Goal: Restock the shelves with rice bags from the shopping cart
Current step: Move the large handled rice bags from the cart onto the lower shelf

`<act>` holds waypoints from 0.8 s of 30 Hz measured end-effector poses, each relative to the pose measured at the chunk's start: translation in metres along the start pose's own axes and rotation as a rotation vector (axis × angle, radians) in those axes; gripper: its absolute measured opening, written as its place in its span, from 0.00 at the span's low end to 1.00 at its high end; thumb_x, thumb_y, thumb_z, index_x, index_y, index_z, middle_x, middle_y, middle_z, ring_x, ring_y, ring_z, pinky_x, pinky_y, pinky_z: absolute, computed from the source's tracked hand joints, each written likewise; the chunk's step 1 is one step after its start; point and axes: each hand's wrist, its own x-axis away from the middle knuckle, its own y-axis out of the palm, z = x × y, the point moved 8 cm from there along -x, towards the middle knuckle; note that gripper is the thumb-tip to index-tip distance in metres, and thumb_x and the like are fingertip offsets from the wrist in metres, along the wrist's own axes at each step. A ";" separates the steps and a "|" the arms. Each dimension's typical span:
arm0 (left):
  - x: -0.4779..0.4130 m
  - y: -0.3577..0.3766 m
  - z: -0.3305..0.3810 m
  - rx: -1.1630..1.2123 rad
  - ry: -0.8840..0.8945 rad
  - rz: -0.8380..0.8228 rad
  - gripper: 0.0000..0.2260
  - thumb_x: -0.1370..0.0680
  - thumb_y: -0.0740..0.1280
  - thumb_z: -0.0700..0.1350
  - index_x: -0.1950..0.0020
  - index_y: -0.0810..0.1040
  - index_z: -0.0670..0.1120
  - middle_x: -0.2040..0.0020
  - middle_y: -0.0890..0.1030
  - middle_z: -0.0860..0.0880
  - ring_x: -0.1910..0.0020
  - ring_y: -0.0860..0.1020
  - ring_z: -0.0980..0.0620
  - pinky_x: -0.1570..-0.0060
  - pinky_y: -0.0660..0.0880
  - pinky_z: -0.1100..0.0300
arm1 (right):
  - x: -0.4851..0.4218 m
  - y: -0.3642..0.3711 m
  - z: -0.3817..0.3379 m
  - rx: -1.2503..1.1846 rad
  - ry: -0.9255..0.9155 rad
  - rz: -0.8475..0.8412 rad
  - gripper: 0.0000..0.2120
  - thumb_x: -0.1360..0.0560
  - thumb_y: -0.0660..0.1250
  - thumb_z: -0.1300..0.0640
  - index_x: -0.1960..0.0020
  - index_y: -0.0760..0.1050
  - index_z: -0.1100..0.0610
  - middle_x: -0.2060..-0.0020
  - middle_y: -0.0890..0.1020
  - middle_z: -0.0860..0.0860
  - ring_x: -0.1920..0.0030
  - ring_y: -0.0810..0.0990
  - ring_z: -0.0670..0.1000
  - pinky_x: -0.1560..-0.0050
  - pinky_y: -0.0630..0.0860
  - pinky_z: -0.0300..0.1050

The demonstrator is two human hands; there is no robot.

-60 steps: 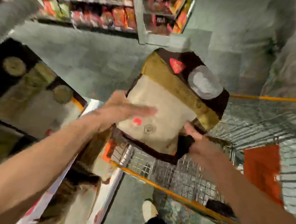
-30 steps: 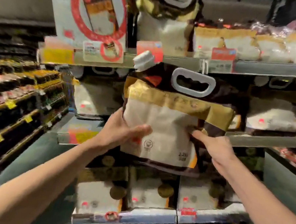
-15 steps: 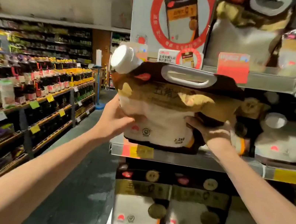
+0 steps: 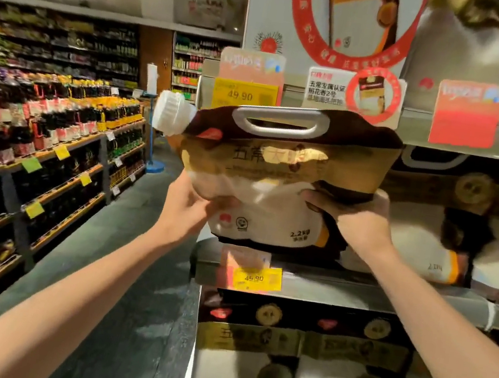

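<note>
Clamping the soft brown-and-cream plastic rice bag [image 4: 273, 192] at its lower nine and three o'clock sides, left hand [image 4: 188, 208] and right hand [image 4: 355, 223] are holding it over the grey metal shelf [image 4: 372, 295]; it is sagging, probably heavy.

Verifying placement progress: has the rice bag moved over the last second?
Yes. The rice bag has risen: its base hung below the shelf edge, now it sits just above that edge.

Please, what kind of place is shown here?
Most likely a supermarket aisle: a yellow price tag on the shelf edge, long racks of bottles, and a rice bag held beside similar bags.
</note>
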 end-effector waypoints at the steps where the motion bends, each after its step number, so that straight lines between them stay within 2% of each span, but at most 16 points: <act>1: -0.001 -0.003 -0.002 -0.006 0.004 -0.002 0.25 0.31 0.78 0.50 0.39 0.78 0.39 0.44 0.83 0.40 0.43 0.81 0.40 0.47 0.78 0.37 | 0.006 0.006 -0.014 0.006 -0.103 -0.008 0.12 0.32 0.74 0.68 0.58 0.75 0.54 0.59 0.81 0.48 0.65 0.80 0.32 0.62 0.74 0.26; 2: -0.001 -0.007 -0.004 -0.010 0.027 0.003 0.25 0.31 0.78 0.50 0.39 0.78 0.39 0.44 0.83 0.39 0.43 0.81 0.39 0.47 0.78 0.37 | 0.008 0.012 -0.016 0.009 -0.127 -0.032 0.11 0.35 0.78 0.63 0.56 0.79 0.56 0.56 0.83 0.49 0.60 0.82 0.36 0.57 0.77 0.31; 4: 0.000 -0.011 -0.001 0.007 0.062 -0.009 0.21 0.30 0.76 0.50 0.40 0.79 0.44 0.45 0.84 0.42 0.44 0.82 0.41 0.48 0.79 0.38 | 0.004 0.023 -0.007 0.068 -0.111 -0.061 0.24 0.41 0.77 0.50 0.49 0.80 0.61 0.55 0.83 0.48 0.54 0.83 0.43 0.50 0.79 0.41; 5: 0.000 -0.011 0.000 -0.003 0.068 -0.023 0.18 0.30 0.76 0.50 0.41 0.80 0.51 0.46 0.84 0.47 0.44 0.82 0.45 0.48 0.80 0.42 | 0.003 0.025 -0.003 0.076 -0.073 -0.047 0.26 0.42 0.76 0.48 0.49 0.80 0.62 0.58 0.83 0.45 0.55 0.82 0.42 0.50 0.78 0.40; 6: -0.001 -0.013 0.000 -0.025 0.065 -0.027 0.16 0.30 0.75 0.50 0.42 0.81 0.57 0.47 0.85 0.53 0.45 0.82 0.50 0.48 0.81 0.46 | -0.001 0.027 0.001 0.034 -0.076 -0.031 0.19 0.40 0.78 0.53 0.52 0.80 0.60 0.61 0.84 0.41 0.56 0.82 0.40 0.53 0.77 0.36; 7: -0.002 -0.014 -0.006 -0.043 0.049 -0.031 0.16 0.30 0.75 0.51 0.43 0.82 0.56 0.48 0.85 0.54 0.46 0.83 0.52 0.48 0.81 0.48 | -0.004 0.029 0.005 0.014 -0.083 -0.007 0.12 0.37 0.79 0.61 0.56 0.80 0.56 0.63 0.84 0.39 0.58 0.83 0.38 0.55 0.77 0.34; 8: -0.004 -0.017 -0.016 -0.058 0.018 -0.028 0.17 0.30 0.76 0.51 0.43 0.83 0.51 0.48 0.85 0.51 0.46 0.83 0.49 0.48 0.81 0.45 | -0.007 0.030 0.011 0.032 -0.079 0.010 0.12 0.36 0.79 0.65 0.58 0.80 0.54 0.64 0.84 0.39 0.59 0.83 0.38 0.56 0.77 0.33; 10: -0.003 -0.020 -0.042 -0.072 -0.060 -0.022 0.23 0.32 0.79 0.53 0.43 0.82 0.41 0.47 0.84 0.43 0.46 0.83 0.42 0.49 0.80 0.41 | -0.012 0.034 0.020 0.099 -0.058 0.018 0.11 0.36 0.80 0.62 0.59 0.80 0.52 0.61 0.84 0.44 0.61 0.83 0.39 0.58 0.78 0.33; 12: 0.000 -0.018 -0.060 -0.101 -0.134 -0.006 0.24 0.33 0.79 0.48 0.42 0.80 0.41 0.47 0.84 0.45 0.45 0.82 0.49 0.48 0.80 0.47 | -0.016 0.032 0.036 0.145 0.012 0.010 0.09 0.35 0.80 0.57 0.60 0.81 0.53 0.60 0.84 0.48 0.61 0.82 0.41 0.58 0.79 0.34; 14: 0.000 -0.015 -0.062 -0.160 -0.161 0.020 0.22 0.34 0.77 0.41 0.42 0.77 0.41 0.51 0.83 0.52 0.51 0.81 0.60 0.55 0.79 0.61 | -0.019 0.030 0.047 0.157 0.110 0.006 0.11 0.35 0.80 0.55 0.56 0.83 0.57 0.57 0.85 0.51 0.57 0.83 0.47 0.51 0.81 0.44; 15: -0.001 -0.011 -0.062 -0.173 -0.170 0.013 0.22 0.34 0.77 0.39 0.42 0.75 0.42 0.53 0.83 0.53 0.54 0.81 0.60 0.57 0.78 0.63 | -0.020 0.028 0.048 0.156 0.140 0.020 0.12 0.34 0.80 0.55 0.54 0.83 0.58 0.55 0.86 0.52 0.55 0.83 0.49 0.50 0.80 0.46; 18: -0.007 -0.004 -0.062 -0.194 -0.183 -0.015 0.25 0.32 0.79 0.42 0.40 0.71 0.44 0.53 0.81 0.54 0.54 0.82 0.53 0.58 0.76 0.66 | -0.020 0.023 0.035 0.079 0.201 0.071 0.10 0.32 0.78 0.50 0.58 0.82 0.55 0.57 0.85 0.49 0.56 0.82 0.47 0.58 0.77 0.39; 19: -0.008 -0.005 -0.062 -0.203 -0.183 -0.017 0.26 0.32 0.80 0.45 0.39 0.71 0.45 0.52 0.81 0.55 0.53 0.81 0.53 0.57 0.77 0.65 | -0.021 0.022 0.029 0.051 0.202 0.092 0.11 0.30 0.76 0.48 0.59 0.80 0.55 0.60 0.84 0.48 0.57 0.82 0.47 0.61 0.76 0.36; 21: -0.006 -0.004 -0.063 -0.202 -0.195 -0.030 0.29 0.33 0.79 0.52 0.39 0.70 0.47 0.51 0.81 0.54 0.54 0.82 0.50 0.55 0.80 0.54 | -0.021 0.023 0.021 0.037 0.198 0.123 0.12 0.29 0.74 0.47 0.60 0.76 0.54 0.62 0.80 0.46 0.58 0.79 0.44 0.64 0.74 0.33; 23: -0.005 -0.003 -0.063 -0.194 -0.205 -0.031 0.30 0.35 0.78 0.56 0.40 0.71 0.49 0.51 0.82 0.53 0.55 0.83 0.49 0.55 0.81 0.46 | -0.022 0.024 0.020 0.010 0.189 0.160 0.17 0.30 0.75 0.45 0.53 0.77 0.56 0.57 0.80 0.46 0.53 0.79 0.47 0.58 0.73 0.36; 24: -0.004 -0.002 -0.063 -0.192 -0.209 -0.023 0.29 0.36 0.78 0.56 0.40 0.72 0.49 0.52 0.82 0.54 0.55 0.83 0.51 0.54 0.81 0.45 | -0.024 0.023 0.021 -0.007 0.194 0.186 0.22 0.31 0.76 0.43 0.47 0.77 0.58 0.54 0.80 0.47 0.50 0.78 0.49 0.53 0.72 0.38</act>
